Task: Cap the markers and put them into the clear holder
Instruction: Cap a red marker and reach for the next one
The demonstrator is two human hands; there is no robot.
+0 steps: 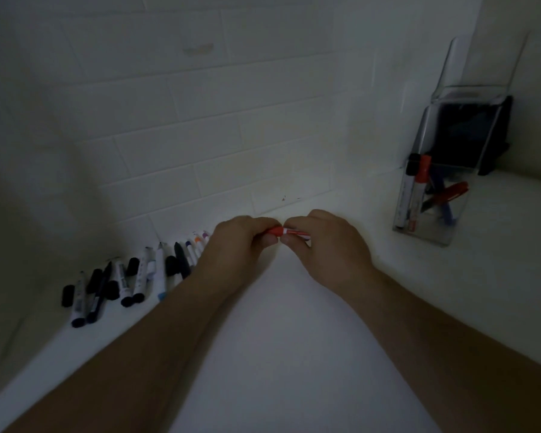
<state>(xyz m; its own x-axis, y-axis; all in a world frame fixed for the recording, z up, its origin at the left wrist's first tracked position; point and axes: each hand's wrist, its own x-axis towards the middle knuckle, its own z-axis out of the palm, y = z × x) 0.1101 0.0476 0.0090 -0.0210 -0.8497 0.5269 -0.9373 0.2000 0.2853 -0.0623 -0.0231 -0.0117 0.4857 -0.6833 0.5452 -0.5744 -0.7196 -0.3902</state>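
While both hands grip, red marker [286, 231] crosswise.

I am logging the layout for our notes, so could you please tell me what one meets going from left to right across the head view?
Row of loose markers and caps → left hand → red cap → right hand holding the marker's barrel → clear holder with markers in it → dark object behind the holder.

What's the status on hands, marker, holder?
Left hand on red cap, right hand on marker barrel; cap at barrel end. Clear holder holds several markers. More markers along wall. Nothing in the way.
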